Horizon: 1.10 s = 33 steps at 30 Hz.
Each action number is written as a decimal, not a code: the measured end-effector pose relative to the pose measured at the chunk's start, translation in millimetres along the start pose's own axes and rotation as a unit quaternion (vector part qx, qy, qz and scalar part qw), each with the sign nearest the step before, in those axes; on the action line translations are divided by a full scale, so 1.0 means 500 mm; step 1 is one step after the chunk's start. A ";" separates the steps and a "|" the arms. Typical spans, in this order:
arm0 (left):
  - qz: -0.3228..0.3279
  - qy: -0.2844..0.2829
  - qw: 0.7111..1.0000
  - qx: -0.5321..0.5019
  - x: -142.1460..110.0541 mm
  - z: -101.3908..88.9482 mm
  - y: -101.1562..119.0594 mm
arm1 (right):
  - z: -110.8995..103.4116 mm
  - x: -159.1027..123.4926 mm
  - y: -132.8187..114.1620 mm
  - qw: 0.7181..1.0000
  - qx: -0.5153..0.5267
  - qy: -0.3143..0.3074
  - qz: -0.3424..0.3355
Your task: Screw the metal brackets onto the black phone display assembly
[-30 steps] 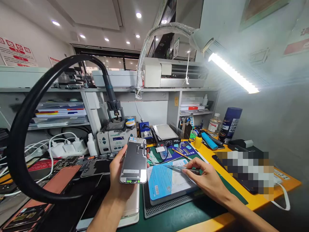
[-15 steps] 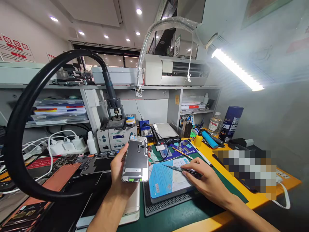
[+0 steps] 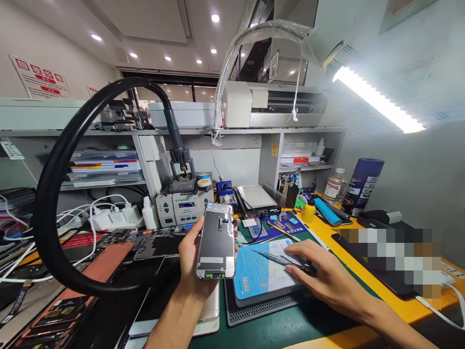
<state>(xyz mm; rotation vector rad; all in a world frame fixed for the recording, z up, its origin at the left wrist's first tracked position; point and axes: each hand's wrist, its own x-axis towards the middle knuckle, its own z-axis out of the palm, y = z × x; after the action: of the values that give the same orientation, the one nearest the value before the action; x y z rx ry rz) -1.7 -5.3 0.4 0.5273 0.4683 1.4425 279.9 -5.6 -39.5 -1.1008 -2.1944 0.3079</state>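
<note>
My left hand [image 3: 191,257] is closed around a phone screen [image 3: 216,242], its dark metal backing turned towards me and two green tabs at its lower edge. The screen is held tilted above the bench, left of a blue and white box [image 3: 254,281]. Over that box is my right hand [image 3: 319,271], thumb and forefinger apart. Between them lies a slim pointed metal tool [image 3: 271,256] with a dark rear end, possibly tweezers. Its tip points left, over the box. The box rests on a black perforated mat [image 3: 261,312].
A thick black hose [image 3: 47,194] loops at the left, above phone parts [image 3: 105,266]. A hot-air station [image 3: 185,208] and a heating plate [image 3: 256,198] stand behind. To the right are a yellow bottle [image 3: 308,212], a spray can [image 3: 362,186] and a black phone [image 3: 370,266].
My right thumb and forefinger have spread further apart around the pointed tool. The whole view has shifted slightly; my left hand still holds the phone screen.
</note>
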 end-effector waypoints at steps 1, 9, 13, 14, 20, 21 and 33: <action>-0.001 -0.002 1.000 0.000 -0.001 0.001 -0.001 | -0.001 0.000 -0.002 1.000 -0.002 -0.002 0.000; -0.006 0.000 1.000 0.016 -0.002 0.005 -0.002 | -0.007 -0.003 -0.002 0.999 -0.048 -0.011 -0.019; -0.017 0.011 0.999 0.034 -0.001 0.004 -0.004 | -0.002 0.002 -0.018 0.994 -0.067 0.050 -0.076; -0.017 0.014 0.999 0.038 -0.002 0.005 -0.005 | 0.000 0.007 -0.030 0.992 -0.061 0.069 -0.091; -0.010 0.037 0.997 0.067 -0.007 0.018 -0.010 | 0.018 0.056 -0.139 0.973 0.022 0.069 -0.218; -0.010 0.041 0.997 0.070 -0.007 0.020 -0.011 | 0.022 0.065 -0.154 0.970 0.025 0.068 -0.234; -0.041 0.061 0.995 0.062 -0.006 0.026 -0.015 | 0.068 0.102 -0.172 0.969 -0.002 -0.011 -0.247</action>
<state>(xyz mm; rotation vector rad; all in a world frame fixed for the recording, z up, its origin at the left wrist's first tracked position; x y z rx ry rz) 11.8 -9.4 6.3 0.5148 0.6717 1.3785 182.0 -16.4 -1.7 -0.5198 -2.3983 0.0928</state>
